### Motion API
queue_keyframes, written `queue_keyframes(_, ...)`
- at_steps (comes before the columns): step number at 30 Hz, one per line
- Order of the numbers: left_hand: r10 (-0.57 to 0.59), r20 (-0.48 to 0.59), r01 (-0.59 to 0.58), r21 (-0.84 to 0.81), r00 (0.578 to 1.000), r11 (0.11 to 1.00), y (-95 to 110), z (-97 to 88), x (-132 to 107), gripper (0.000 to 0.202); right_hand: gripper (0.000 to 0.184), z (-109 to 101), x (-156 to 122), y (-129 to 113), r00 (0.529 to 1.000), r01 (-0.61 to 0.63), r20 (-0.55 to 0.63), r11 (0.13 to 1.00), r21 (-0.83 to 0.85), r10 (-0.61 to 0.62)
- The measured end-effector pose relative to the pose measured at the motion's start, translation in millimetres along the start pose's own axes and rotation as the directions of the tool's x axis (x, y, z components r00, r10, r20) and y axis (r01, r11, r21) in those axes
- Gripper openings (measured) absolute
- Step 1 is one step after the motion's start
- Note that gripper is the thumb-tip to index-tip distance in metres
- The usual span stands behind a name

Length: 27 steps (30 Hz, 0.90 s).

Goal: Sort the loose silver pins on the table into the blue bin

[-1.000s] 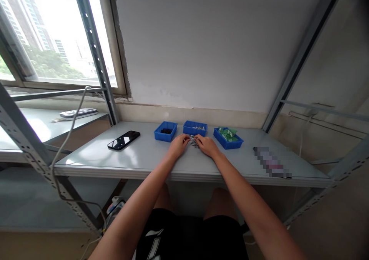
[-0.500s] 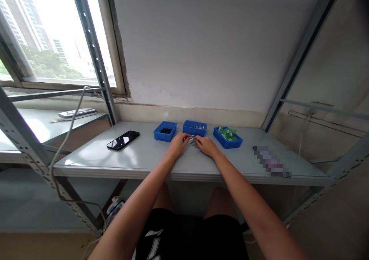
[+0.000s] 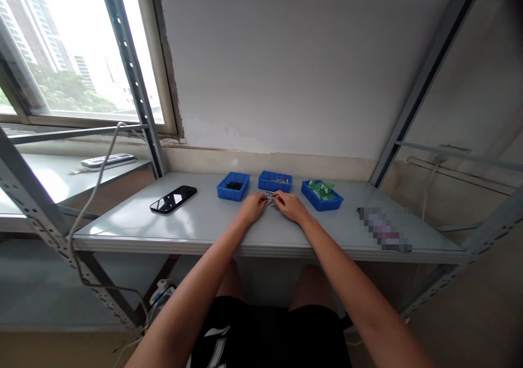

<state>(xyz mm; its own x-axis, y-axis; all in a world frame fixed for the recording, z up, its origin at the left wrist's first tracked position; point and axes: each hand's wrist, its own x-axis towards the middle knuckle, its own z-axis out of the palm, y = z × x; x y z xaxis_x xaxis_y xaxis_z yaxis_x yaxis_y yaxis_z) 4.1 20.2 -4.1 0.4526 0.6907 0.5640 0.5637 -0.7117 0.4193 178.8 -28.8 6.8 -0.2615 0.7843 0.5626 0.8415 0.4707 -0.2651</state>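
Note:
My left hand and my right hand rest on the grey table close together, just in front of the middle blue bin. Their fingertips are pinched around small metal parts lying between them; the parts are too small to make out. The middle bin holds more small metal pieces. The left blue bin holds dark parts, and the right blue bin holds green pieces.
A black phone lies on the table to the left. A blurred flat object lies at the right. Metal shelf posts stand at the table's corners, and a cable hangs at the left. A power strip sits by the window.
Both hands stay in nearly the same spot, with only slight finger motion over the small metal parts. The view has shifted a little.

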Motion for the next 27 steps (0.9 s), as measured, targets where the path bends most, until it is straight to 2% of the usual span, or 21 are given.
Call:
queue_keyframes(8,0.002,-0.079,0.0,0.015,0.997,1.0,1.5,-3.5,-1.7,0.02,0.019,1.7,0.9,2.4,1.0,0.024,-0.003,0.999,0.038,-0.024)
queue_keyframes(18,-0.022,-0.072,0.025,0.03,0.997,0.999,1.0,-1.8,-1.0,0.018,0.014,-1.4,-0.7,-1.9,0.997,0.072,-0.007,0.995,0.067,-0.072)
queue_keyframes(22,-0.074,-0.099,0.078,0.037,0.992,0.996,1.1,-0.6,-1.3,0.021,0.016,0.1,0.8,3.9,0.998,0.026,-0.06,0.998,0.059,-0.023)
queue_keyframes(27,-0.082,-0.046,0.084,0.044,0.996,0.995,0.3,1.3,-2.4,0.022,0.021,5.8,4.8,21.0,0.983,-0.104,-0.148,0.994,0.033,0.108)
